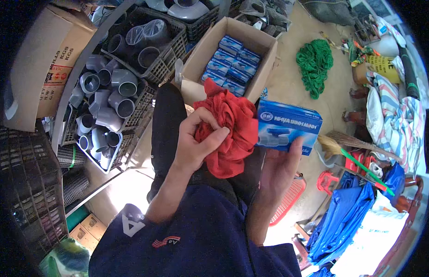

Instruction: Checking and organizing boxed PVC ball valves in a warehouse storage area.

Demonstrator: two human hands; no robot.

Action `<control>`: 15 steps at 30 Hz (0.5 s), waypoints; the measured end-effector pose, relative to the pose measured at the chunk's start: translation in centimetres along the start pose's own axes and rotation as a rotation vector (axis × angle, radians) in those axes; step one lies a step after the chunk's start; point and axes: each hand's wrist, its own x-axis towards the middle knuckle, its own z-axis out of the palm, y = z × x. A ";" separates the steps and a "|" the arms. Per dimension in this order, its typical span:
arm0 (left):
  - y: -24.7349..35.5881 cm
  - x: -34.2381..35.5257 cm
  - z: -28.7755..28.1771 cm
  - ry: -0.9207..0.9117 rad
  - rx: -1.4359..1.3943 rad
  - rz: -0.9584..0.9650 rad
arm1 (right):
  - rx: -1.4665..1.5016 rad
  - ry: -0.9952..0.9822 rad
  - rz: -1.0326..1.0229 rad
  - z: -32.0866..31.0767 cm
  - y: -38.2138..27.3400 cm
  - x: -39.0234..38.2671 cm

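Bunched up in my left hand is a red cloth, its folds pinched between thumb and fingers. My right hand holds a small blue-and-white printed box from below, thumb on its front face. The cloth's right edge meets the left end of that box. Just beyond the cloth stands an open cardboard carton, with several similar blue boxes packed in rows inside. The fingers of my right hand behind the box are mostly hidden.
Black crates of grey pipe fittings fill shelves at left, beside a big carton. A green net heap lies on the floor ahead. At right are a broom, blue sheeting and a red plastic basket.
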 end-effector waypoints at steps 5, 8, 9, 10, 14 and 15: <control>0.6 0.2 -0.5 0.138 -0.121 -0.071 | -0.111 -0.120 0.034 -0.9 -0.4 -0.4; 0.4 0.1 -0.6 0.057 -0.060 -0.038 | -0.164 -0.172 -0.014 -0.6 0.1 -0.6; 0.2 0.1 -0.8 0.054 -0.060 -0.038 | -0.115 -0.143 -0.018 -0.5 0.2 -0.6; -0.2 0.1 -1.2 -0.025 -0.049 -0.036 | -0.065 -0.117 -0.019 -0.2 0.2 -0.5; -0.4 0.1 -0.9 -0.028 -0.423 -0.174 | 0.154 0.024 0.164 1.1 -1.3 -0.3; -0.4 0.0 -1.0 -0.027 -0.425 -0.173 | 0.127 -0.041 0.221 -0.1 -0.9 0.0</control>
